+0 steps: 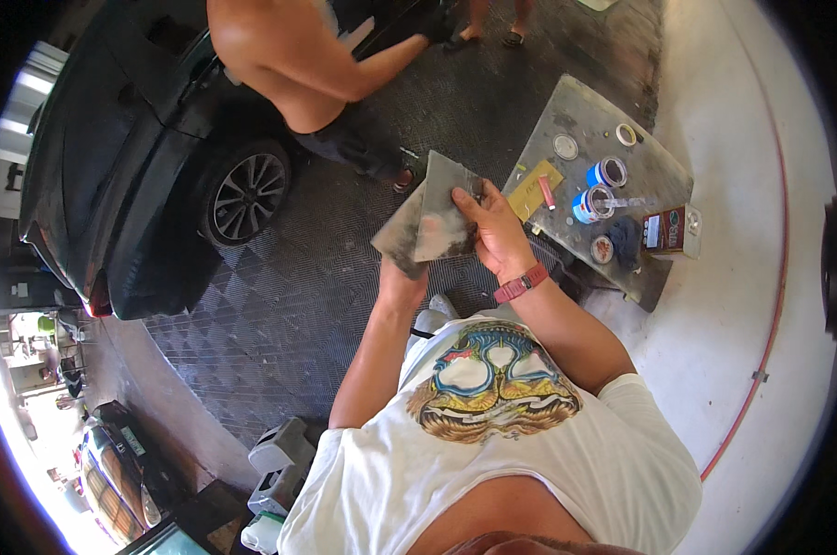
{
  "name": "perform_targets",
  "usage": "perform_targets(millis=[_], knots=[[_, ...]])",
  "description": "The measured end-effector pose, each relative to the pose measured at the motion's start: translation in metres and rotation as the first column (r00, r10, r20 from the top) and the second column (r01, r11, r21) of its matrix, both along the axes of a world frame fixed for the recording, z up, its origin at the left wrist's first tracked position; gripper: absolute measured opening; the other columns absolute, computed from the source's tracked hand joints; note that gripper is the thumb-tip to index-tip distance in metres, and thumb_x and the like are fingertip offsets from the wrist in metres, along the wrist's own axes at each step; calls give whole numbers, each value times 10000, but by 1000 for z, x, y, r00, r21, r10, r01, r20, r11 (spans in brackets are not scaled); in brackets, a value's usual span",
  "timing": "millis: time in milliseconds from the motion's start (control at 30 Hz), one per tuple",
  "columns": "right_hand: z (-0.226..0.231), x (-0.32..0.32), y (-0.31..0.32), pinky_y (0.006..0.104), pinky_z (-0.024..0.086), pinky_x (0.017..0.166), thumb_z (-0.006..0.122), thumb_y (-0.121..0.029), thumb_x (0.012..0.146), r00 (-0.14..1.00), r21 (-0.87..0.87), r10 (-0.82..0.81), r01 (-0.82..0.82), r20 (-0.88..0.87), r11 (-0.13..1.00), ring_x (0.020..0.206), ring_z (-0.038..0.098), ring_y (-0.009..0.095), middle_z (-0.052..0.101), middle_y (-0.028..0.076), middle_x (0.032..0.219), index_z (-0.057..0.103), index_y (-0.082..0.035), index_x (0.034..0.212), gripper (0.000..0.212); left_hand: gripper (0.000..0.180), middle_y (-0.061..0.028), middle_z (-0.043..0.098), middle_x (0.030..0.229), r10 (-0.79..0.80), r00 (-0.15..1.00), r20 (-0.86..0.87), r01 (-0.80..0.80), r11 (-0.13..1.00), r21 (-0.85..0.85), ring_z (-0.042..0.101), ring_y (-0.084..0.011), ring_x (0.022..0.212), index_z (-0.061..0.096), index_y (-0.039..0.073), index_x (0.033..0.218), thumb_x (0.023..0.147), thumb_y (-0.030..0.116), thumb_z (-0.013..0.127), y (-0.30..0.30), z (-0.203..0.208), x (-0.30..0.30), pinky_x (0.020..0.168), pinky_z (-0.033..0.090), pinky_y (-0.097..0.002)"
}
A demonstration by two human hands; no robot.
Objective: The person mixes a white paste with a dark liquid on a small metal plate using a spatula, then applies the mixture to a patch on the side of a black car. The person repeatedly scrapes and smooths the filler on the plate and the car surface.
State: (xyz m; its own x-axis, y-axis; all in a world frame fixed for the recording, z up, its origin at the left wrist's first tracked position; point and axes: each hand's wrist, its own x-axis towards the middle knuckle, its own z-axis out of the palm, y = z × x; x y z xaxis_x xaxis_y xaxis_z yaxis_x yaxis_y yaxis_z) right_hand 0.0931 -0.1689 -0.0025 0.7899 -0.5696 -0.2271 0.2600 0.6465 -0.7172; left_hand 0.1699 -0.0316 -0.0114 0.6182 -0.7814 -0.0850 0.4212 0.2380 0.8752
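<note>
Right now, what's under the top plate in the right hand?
Under the top plate: a second flat plate, only its left part visible. The left hand reaches beneath, fingers hidden. What the overlap covers can't be seen.

A smudged grey plate (444, 196), flat and angular with a pale pinkish smear on its lower face, is held in midair, tilted. It partly covers a second grey plate (401, 228); whether their faces touch is unclear.

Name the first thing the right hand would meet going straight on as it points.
The grey plate, which the right hand already grips; past the plate's upper edge the dark floor shows, though depth there is unclear.
</note>
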Motion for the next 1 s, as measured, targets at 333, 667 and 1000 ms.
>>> perform_targets(millis=[333, 667, 1000], knots=[[24, -48, -103, 321, 531, 835, 728, -168, 925, 950, -287, -289, 246, -119, 926, 979, 647, 184, 676, 144, 1062, 561, 34, 1149, 345, 488, -72, 619, 1288, 145, 948, 284, -229, 929, 291, 551, -162, 1182, 543, 5, 1370, 1025, 337, 636, -49, 30, -56, 1020, 433, -318], [19, -90, -157, 289, 513, 818, 703, -156, 955, 985, -477, -55, -29, -162, 878, 998, 649, 142, 692, 83, 1042, 550, -14, 1122, 267, 391, -109, 731, 1095, 138, 850, 509, -383, 825, 415, 659, -176, 992, 656, -10, 1225, 996, 307, 667, -111, 55, -123, 883, 511, -334], [16, -105, -156, 341, 534, 824, 727, -196, 934, 957, -731, 281, -247, -78, 637, 920, 673, 186, 703, 106, 974, 545, 10, 1153, 351, 670, -113, 574, 1390, 82, 996, 43, -93, 911, 402, 514, -194, 1298, 432, 60, 1488, 981, 439, 653, -79, 12, -153, 1085, 428, -383]])
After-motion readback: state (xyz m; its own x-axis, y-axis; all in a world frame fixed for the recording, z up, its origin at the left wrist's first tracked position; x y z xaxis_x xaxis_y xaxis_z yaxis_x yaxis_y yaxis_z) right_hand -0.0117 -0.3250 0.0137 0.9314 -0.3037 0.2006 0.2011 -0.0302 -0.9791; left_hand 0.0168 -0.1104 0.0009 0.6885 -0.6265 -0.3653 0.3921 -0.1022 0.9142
